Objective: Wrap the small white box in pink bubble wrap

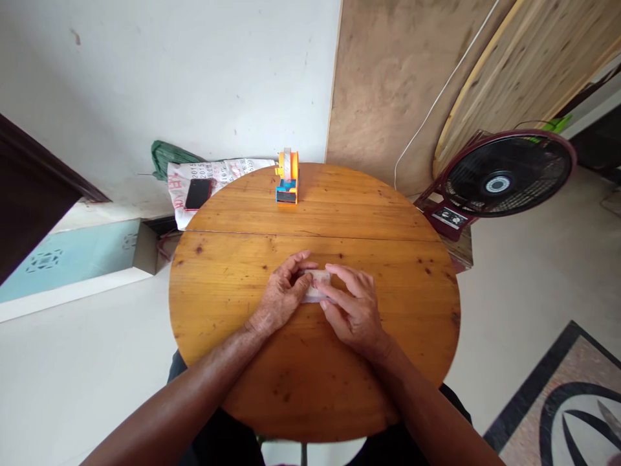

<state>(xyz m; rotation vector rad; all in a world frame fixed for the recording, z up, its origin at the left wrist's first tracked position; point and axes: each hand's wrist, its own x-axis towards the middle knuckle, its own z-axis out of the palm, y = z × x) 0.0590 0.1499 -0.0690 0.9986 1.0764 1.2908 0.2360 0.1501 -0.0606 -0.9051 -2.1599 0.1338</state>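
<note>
My left hand (pixel 281 294) and my right hand (pixel 353 307) meet over the middle of a round wooden table (pixel 233 272). Between their fingertips lies a small pale, flat piece (pixel 317 285), possibly paper or tape, mostly hidden. Both hands have fingers curled and pressed onto it. At the far edge of the table stands an orange and blue tape dispenser (pixel 287 178) with a roll on it, well away from both hands.
A black phone (pixel 198 193) lies on printed paper (pixel 218 173) beyond the table's far left edge, beside green cloth (pixel 169 156). A dark red floor fan (pixel 504 175) stands at the right. Wooden boards (pixel 412 84) lean on the wall behind.
</note>
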